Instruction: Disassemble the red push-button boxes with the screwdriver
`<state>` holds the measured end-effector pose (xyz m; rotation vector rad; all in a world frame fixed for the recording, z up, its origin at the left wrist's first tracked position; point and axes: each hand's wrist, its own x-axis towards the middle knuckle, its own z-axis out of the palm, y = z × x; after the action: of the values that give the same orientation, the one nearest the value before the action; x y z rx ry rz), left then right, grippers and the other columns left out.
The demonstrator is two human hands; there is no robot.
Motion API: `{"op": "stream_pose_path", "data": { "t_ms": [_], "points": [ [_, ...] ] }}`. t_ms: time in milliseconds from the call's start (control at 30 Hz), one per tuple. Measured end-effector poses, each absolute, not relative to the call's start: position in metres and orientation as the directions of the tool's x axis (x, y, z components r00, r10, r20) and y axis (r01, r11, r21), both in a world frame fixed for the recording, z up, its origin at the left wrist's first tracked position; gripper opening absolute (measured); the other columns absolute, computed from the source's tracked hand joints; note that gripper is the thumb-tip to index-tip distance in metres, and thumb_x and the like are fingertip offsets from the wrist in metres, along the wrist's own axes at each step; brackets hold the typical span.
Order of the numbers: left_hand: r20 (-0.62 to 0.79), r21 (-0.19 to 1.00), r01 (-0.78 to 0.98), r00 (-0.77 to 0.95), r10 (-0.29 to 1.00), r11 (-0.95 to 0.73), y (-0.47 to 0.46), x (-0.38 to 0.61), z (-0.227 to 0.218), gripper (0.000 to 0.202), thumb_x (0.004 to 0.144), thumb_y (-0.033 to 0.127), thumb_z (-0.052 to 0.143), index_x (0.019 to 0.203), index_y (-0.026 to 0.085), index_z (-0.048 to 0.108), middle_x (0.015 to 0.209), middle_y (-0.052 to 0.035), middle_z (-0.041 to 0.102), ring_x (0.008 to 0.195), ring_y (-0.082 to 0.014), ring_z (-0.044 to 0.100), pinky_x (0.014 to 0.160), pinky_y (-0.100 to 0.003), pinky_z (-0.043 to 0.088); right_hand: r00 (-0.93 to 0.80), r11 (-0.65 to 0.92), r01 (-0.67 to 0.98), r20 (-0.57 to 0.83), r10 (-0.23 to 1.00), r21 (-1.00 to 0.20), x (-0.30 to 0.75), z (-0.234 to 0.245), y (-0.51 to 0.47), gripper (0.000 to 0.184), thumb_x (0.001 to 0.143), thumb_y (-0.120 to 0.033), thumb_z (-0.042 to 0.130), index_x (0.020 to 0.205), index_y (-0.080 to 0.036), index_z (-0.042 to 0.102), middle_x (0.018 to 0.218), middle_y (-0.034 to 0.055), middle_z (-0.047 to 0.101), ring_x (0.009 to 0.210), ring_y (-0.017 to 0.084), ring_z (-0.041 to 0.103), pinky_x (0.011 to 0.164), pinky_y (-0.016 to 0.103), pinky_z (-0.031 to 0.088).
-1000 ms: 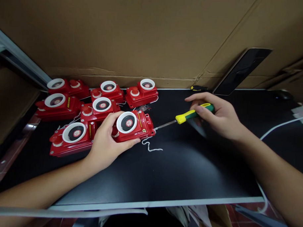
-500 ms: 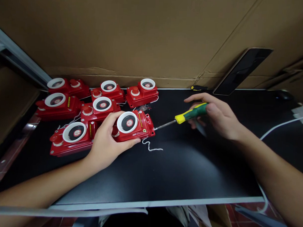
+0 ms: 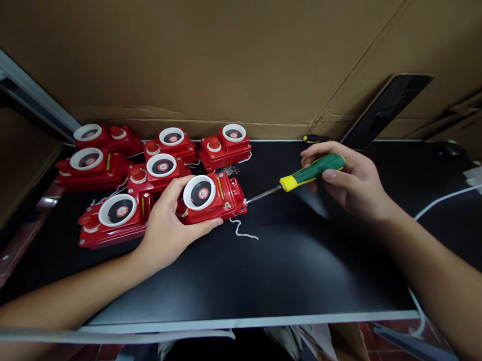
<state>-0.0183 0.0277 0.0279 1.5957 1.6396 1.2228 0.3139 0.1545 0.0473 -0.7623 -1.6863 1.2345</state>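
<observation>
My left hand [image 3: 168, 228] is wrapped around a red alarm sounder [image 3: 220, 201] with a white-rimmed round horn, holding it tilted on the black table. In my right hand [image 3: 349, 179] is a screwdriver [image 3: 314, 172] with a green and yellow handle, gripped between thumb and fingers. Its metal shaft points left, and the tip touches the sounder's right end, by a small fitting there. A white cord [image 3: 243, 234] trails on the table below that end. Behind and left of my left hand stand several similar red sounders [image 3: 119, 218].
A cardboard wall [image 3: 229, 59] closes off the back of the black table [image 3: 261, 286]. A phone [image 3: 386, 109] leans against it at right. A small black and yellow tool [image 3: 315, 138] lies at the back edge. A white cable [image 3: 449, 195] runs along the right side.
The screwdriver handle has turned in my right hand, and the fingers have closed more around it. My left hand keeps hold of the sounder, which has tilted slightly.
</observation>
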Motion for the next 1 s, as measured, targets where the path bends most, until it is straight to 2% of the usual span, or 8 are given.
{"op": "stream_pose_path", "data": {
  "t_ms": [233,333,467,567,633,700,833,1000],
  "points": [
    [0.208,0.870,0.480,-0.150,0.967,-0.112,0.028,-0.018,0.029,0.072,0.069,0.046,0.099,0.129,0.023,0.066,0.132,-0.0084,0.078,0.123,-0.0319,0.075,0.115,-0.052,0.061,-0.413,0.266,-0.059,0.266,0.871,-0.962,0.311,0.050,0.154,0.041,0.078,-0.055,0.100,0.101,-0.027,0.080,0.090,0.0019,0.073,0.066,0.017,0.066,0.064,0.034,0.059],
    [0.211,0.865,0.489,-0.144,0.967,-0.116,0.028,-0.018,0.030,0.072,0.070,0.048,0.099,0.129,0.023,0.066,0.132,-0.0088,0.077,0.123,-0.0325,0.075,0.115,-0.053,0.060,-0.390,0.252,-0.039,0.247,0.887,-0.967,0.309,0.052,0.152,0.033,0.076,-0.043,0.099,0.098,-0.027,0.079,0.095,0.0034,0.073,0.071,0.019,0.065,0.065,0.034,0.058],
    [0.211,0.858,0.501,-0.137,0.968,-0.116,0.028,-0.018,0.030,0.072,0.071,0.049,0.099,0.129,0.023,0.065,0.132,-0.0086,0.077,0.123,-0.0325,0.075,0.114,-0.053,0.061,-0.384,0.301,-0.040,0.293,0.876,-0.953,0.309,0.056,0.151,0.024,0.074,-0.030,0.097,0.087,-0.028,0.076,0.099,0.0047,0.072,0.087,0.022,0.063,0.073,0.034,0.058],
    [0.206,0.864,0.491,-0.136,0.969,-0.115,0.028,-0.018,0.031,0.071,0.071,0.047,0.098,0.129,0.023,0.066,0.131,-0.0085,0.077,0.121,-0.0313,0.076,0.113,-0.051,0.062,-0.443,0.272,-0.044,0.262,0.857,-0.961,0.310,0.059,0.151,0.024,0.079,-0.040,0.096,0.081,-0.027,0.075,0.103,0.0068,0.073,0.096,0.024,0.064,0.082,0.036,0.060],
    [0.209,0.865,0.487,-0.141,0.968,-0.116,0.028,-0.018,0.031,0.071,0.070,0.047,0.099,0.128,0.022,0.066,0.130,-0.0085,0.077,0.121,-0.0312,0.076,0.113,-0.050,0.062,-0.450,0.219,-0.057,0.220,0.865,-0.974,0.310,0.059,0.151,0.032,0.081,-0.054,0.094,0.083,-0.027,0.078,0.104,0.0076,0.072,0.093,0.023,0.064,0.077,0.035,0.061],
    [0.209,0.864,0.490,-0.143,0.967,-0.115,0.028,-0.018,0.030,0.072,0.070,0.047,0.099,0.128,0.022,0.066,0.130,-0.0087,0.077,0.122,-0.0315,0.076,0.114,-0.050,0.061,-0.407,0.198,-0.062,0.206,0.890,-0.978,0.307,0.057,0.150,0.037,0.081,-0.061,0.096,0.090,-0.028,0.081,0.099,0.0055,0.071,0.084,0.020,0.063,0.069,0.032,0.059],
    [0.212,0.868,0.483,-0.143,0.967,-0.119,0.028,-0.018,0.029,0.071,0.071,0.045,0.099,0.129,0.022,0.065,0.131,-0.0088,0.077,0.122,-0.0308,0.076,0.114,-0.049,0.062,-0.347,0.209,-0.052,0.214,0.913,-0.976,0.303,0.053,0.150,0.034,0.079,-0.049,0.102,0.100,-0.030,0.082,0.095,0.0014,0.071,0.078,0.016,0.063,0.066,0.027,0.060],
    [0.210,0.866,0.487,-0.146,0.967,-0.115,0.027,-0.018,0.028,0.073,0.070,0.047,0.099,0.129,0.023,0.065,0.132,-0.0086,0.077,0.123,-0.0316,0.076,0.114,-0.051,0.061,-0.353,0.185,-0.056,0.193,0.916,-0.981,0.307,0.052,0.151,0.032,0.076,-0.036,0.104,0.101,-0.030,0.085,0.101,0.0022,0.075,0.085,0.018,0.069,0.070,0.029,0.064]
  ]
}}
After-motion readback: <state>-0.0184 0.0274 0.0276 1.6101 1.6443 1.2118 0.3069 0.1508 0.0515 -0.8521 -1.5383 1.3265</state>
